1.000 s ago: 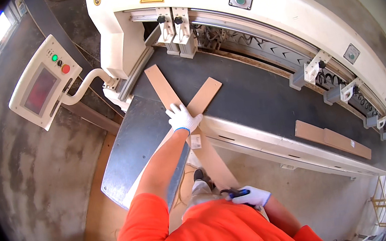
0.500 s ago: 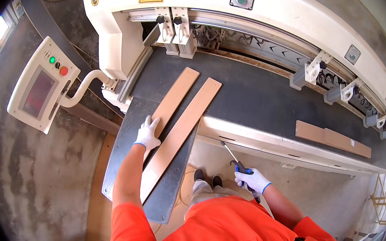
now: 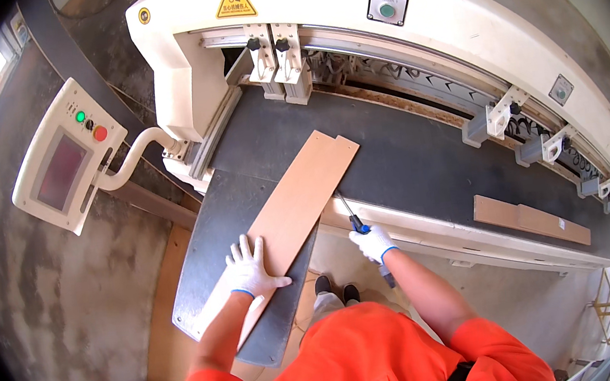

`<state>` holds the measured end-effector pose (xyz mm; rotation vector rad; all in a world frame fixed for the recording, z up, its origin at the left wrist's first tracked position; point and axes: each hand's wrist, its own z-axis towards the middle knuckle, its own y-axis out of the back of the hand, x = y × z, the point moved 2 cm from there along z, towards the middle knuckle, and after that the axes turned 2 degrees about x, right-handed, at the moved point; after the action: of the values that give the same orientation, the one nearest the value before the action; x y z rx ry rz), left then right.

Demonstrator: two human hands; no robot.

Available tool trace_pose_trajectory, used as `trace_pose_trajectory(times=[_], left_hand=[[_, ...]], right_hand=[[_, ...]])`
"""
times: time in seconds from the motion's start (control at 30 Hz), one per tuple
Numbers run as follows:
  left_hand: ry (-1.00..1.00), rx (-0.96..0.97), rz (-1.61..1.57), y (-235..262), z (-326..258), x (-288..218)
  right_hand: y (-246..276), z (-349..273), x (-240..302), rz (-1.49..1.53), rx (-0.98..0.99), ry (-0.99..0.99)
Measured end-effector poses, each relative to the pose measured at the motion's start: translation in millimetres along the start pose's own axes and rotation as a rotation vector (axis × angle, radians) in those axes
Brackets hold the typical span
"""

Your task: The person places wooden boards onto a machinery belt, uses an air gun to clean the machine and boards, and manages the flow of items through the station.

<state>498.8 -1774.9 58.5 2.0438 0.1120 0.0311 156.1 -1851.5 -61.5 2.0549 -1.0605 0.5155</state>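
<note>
Two long wooden boards (image 3: 298, 199) lie side by side on the dark machine table (image 3: 406, 156). Two shorter wooden pieces (image 3: 530, 219) rest at its right. One screwdriver (image 3: 353, 219), one control panel (image 3: 65, 161), two white gloves (image 3: 250, 268).

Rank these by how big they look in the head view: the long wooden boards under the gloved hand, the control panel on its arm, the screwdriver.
1. Wooden boards
2. Control panel, nearer the picture's rim, so only roughly comparable
3. Screwdriver, partly hidden in the right hand
</note>
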Motion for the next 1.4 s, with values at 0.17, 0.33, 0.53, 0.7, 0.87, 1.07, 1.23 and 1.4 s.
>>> trace_pose_trajectory(times=[0.17,0.33,0.53,0.7,0.87,1.07,1.23,1.4], left_hand=[[0.103,-0.077,-0.071,-2,8,-7],[0.138,-0.161,-0.093,11,49,-7],[0.223,-0.203,-0.062,25,94,-13],[0.270,-0.165,-0.003,34,123,-19],[0.293,-0.194,-0.008,37,159,-32],[0.299,-0.213,0.022,31,192,-34],[0.286,-0.230,0.059,26,197,-33],[0.258,-0.218,0.045,29,201,-33]], right_hand=[[5,-15,57,0.192,0.142,-0.062],[18,-18,65,0.194,0.181,-0.088],[24,-13,19,0.382,0.157,-0.056],[42,-15,7,0.297,0.127,-0.074],[70,-12,-3,0.165,0.112,0.011],[110,-24,3,0.221,0.095,0.021],[117,-12,-3,0.312,0.047,0.091],[144,3,24,0.371,-0.048,0.150]])
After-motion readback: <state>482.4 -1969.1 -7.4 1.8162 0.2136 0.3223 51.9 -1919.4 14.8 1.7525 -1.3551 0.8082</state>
